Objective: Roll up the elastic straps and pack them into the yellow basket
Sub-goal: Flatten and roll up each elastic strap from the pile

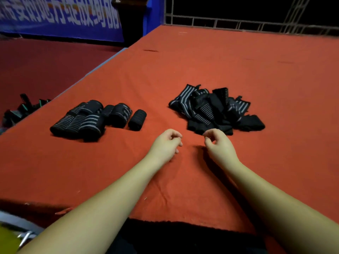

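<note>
Left hand [166,146] and right hand [219,144], fingers loosely curled and holding nothing, hover over bare table [183,70] between rolled straps [95,119] toward the left edge and the loose pile [216,109].

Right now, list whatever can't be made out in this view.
Head view:
- Yellow basket: cut off by the bottom-left corner, only a sliver shows.
- Loose straps: heaped, so no count.
- Dark items off the table's left edge: dim, partly hidden.
- Banner: text blurred, cropped.
</note>
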The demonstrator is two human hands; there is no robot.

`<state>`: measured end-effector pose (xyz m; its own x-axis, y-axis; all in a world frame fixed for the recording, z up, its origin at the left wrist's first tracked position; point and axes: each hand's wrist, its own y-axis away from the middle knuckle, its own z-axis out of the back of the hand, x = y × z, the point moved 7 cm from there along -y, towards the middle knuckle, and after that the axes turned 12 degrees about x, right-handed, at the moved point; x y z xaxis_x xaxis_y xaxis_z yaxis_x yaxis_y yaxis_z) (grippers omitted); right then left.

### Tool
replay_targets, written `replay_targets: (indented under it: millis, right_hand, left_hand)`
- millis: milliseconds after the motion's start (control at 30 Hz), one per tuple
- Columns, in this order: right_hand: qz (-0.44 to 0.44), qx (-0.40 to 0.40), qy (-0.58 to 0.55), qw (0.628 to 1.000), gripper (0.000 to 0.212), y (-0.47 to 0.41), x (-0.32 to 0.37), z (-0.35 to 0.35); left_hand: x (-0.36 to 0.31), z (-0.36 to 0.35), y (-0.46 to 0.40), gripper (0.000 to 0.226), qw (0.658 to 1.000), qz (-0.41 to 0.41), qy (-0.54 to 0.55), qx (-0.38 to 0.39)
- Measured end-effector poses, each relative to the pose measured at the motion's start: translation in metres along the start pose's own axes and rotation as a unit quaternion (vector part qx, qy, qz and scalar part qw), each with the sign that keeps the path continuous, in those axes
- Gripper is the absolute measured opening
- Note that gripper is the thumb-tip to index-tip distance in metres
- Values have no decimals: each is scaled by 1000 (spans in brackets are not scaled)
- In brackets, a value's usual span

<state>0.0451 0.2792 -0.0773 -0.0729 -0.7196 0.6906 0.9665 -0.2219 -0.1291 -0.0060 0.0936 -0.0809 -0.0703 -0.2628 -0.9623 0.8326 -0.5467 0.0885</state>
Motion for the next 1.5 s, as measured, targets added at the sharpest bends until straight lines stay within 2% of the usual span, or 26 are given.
replay_targets:
  millis: [200, 367, 533, 600, 767, 867, 1000, 1067, 1100, 1167, 1233, 1300, 1400, 1500]
  right_hand:
    - [-48, -108, 32, 992, 22, -28, -63, 70]
    - [-116, -124, 9, 985, 34, -60, -101, 92]
    - [-197, -117, -158, 961, 37, -81, -125, 92]
    - [-207, -102, -201, 952, 35, -83, -128, 88]
    - [-179, -112, -314, 926, 24, -72, -139, 81]
    - [-125, -75, -394, 908, 21, -64, -129, 82]
    - [-43, -31, -381, 923, 21, -51, -110, 88]
    - [-28, 7, -398, 917, 20, -43, -104, 86]
    - [-27, 27, -420, 907, 17, -37, -102, 84]
    - [-42, 52, -478, 876, 14, -24, -98, 78]
    - [-86, 27, -513, 854, 15, -13, -102, 75]
    - [-131, -29, -466, 875, 12, -7, -113, 78]
    - [-212, -64, -343, 913, 6, -2, -131, 79]
    - [-281, -56, -275, 918, 41, 0, -138, 74]
  left_hand:
    - [-41, -54, -77, 19, 993, -12, -109, 40]
    - [-71, -86, -129, 18, 977, -27, -203, 53]
    - [-91, -111, -172, 44, 964, -31, -255, 70]
    - [-90, -119, -181, 42, 961, -18, -262, 90]
    - [-78, -115, -189, 45, 985, 27, -151, 84]
    - [-74, -117, -184, 45, 990, 41, -88, 100]
    - [-76, -114, -167, 29, 992, 62, 37, 108]
    - [-79, -110, -159, 13, 989, 52, 64, 123]
    - [-79, -108, -152, 17, 987, 37, 75, 136]
    - [-75, -105, -136, 30, 979, 23, 113, 165]
    - [-66, -97, -115, 32, 967, 31, 166, 190]
    - [-55, -87, -95, 21, 951, 41, 215, 216]
    - [-42, -66, -62, 27, 946, 38, 204, 248]
    - [-30, -49, -34, 24, 941, 34, 190, 276]
